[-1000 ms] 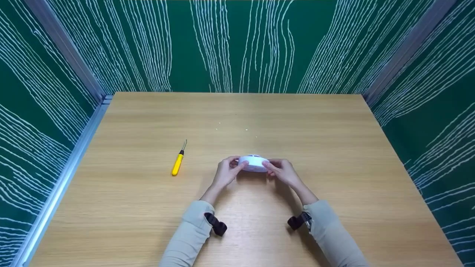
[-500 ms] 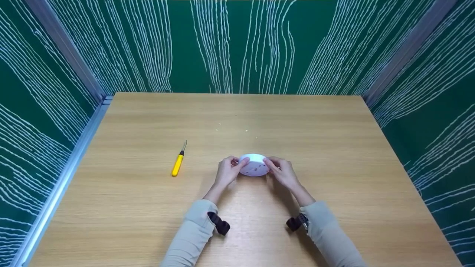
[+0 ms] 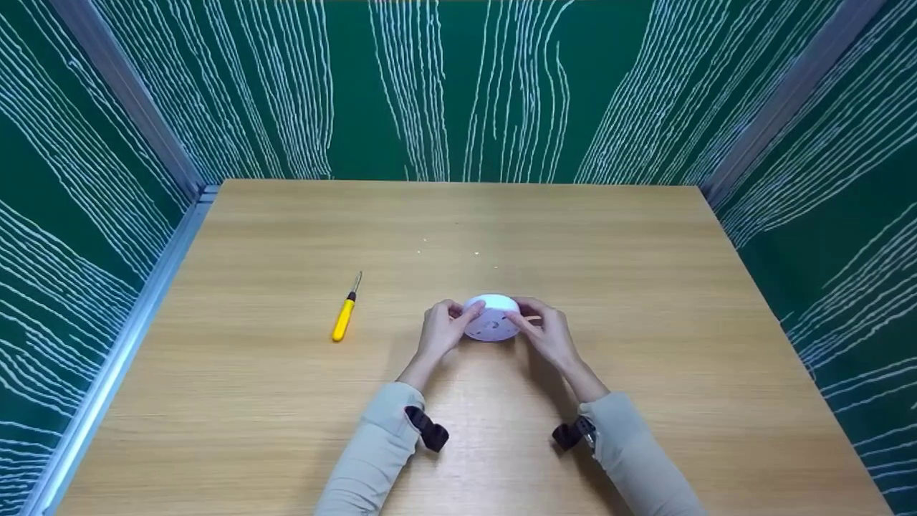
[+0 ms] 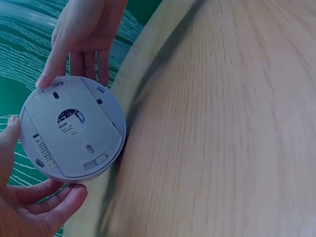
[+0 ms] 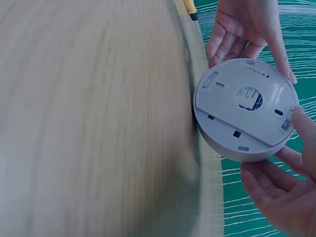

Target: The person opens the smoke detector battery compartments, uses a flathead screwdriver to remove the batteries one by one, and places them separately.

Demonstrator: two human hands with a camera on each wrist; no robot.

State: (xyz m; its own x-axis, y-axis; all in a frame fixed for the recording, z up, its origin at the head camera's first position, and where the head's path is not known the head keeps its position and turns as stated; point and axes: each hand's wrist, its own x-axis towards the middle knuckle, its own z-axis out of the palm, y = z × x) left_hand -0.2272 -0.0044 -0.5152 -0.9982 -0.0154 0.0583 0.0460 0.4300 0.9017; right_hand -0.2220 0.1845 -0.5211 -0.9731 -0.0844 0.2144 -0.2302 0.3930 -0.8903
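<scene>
A round white smoke detector [image 3: 494, 326] is held between both hands above the table, near the middle of the head view. Its flat back, with slots and a central round opening, faces the wrist cameras. Through that opening a printed label and some wiring show in the left wrist view of the detector [image 4: 44, 116]. My left hand [image 3: 440, 333] grips the left edge, thumb on the near side and fingers behind. On the opposite edge my right hand [image 3: 548, 333] grips it the same way, its fingertips partly hidden by the disc.
A screwdriver [image 3: 344, 319] with a yellow handle lies on the wooden table [image 3: 251, 401] to the left of the hands. Several tiny white specks [image 3: 476, 253] are scattered beyond the detector. Green walls [image 3: 501, 86] with white lines enclose the table's back and sides.
The smoke detector has tilted, so its slotted back now shows in the head view where its rim mostly showed before. Both hands keep their hold, and the right thumb has shifted slightly.
</scene>
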